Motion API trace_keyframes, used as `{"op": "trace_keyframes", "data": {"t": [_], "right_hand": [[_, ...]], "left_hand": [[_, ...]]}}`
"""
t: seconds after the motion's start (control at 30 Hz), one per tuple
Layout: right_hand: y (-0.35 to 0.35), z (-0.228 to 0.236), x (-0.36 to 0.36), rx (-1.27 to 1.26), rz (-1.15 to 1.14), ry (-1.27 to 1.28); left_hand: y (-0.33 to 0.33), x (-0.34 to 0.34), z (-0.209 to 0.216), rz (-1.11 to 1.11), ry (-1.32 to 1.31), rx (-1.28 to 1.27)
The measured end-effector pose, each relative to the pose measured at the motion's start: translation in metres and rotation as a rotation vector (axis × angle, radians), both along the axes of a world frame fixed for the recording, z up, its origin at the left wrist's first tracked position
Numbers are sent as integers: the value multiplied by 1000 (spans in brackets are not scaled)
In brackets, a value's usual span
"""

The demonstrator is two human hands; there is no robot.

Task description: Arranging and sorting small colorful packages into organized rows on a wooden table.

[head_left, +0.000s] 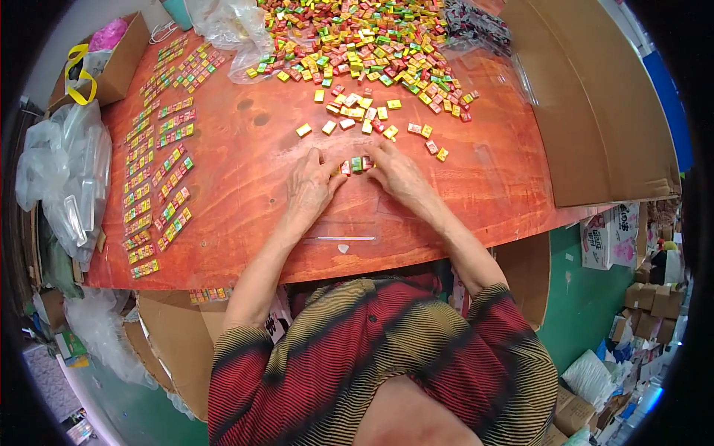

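A short row of small candy-sized boxes, green and red, lies on the red wooden table in front of me. My left hand closes on the row's left end, thumb and fingertips at a red-and-white box. From the other side, my right hand presses its fingertips to the right end, partly hiding the box there. Just beyond my fingers lie loose yellow and red boxes. Farther back spreads a large heap of the same boxes in yellow, red and green.
Rows of grouped boxes line the table's left side. A clear plastic bag touches the heap. A large cardboard sheet stands at the right edge. Near the front edge lie a thin clear strip and a small white scrap.
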State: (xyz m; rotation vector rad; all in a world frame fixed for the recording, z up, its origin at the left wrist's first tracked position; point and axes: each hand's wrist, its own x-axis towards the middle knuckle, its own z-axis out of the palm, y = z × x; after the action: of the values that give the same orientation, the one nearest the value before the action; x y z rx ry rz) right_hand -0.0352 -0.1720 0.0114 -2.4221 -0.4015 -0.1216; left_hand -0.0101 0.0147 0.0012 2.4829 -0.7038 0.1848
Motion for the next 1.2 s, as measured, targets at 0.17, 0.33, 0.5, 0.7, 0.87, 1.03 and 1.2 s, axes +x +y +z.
{"op": "trace_keyframes", "data": {"t": [0.17, 0.33, 0.5, 0.7, 0.87, 1.03, 1.2], "right_hand": [[-9, 7, 6, -82, -8, 182], [-4, -14, 14, -82, 136, -14], [-1, 2, 6, -2, 93, 56], [-7, -4, 3, -92, 43, 45], [1, -13, 3, -40, 40, -71], [8, 3, -5, -73, 20, -25], [31, 23, -65, -29, 3, 157]], "left_hand": [[4, 5, -3, -34, 5, -4], [-5, 9, -3, -72, -6, 2], [-3, 8, -6, -66, -8, -11], [-6, 5, -5, -66, -12, 3], [-11, 5, -8, -39, -27, 11], [-4, -3, 5, -31, -24, -64], [20, -65, 35, -31, 80, 49]]}}
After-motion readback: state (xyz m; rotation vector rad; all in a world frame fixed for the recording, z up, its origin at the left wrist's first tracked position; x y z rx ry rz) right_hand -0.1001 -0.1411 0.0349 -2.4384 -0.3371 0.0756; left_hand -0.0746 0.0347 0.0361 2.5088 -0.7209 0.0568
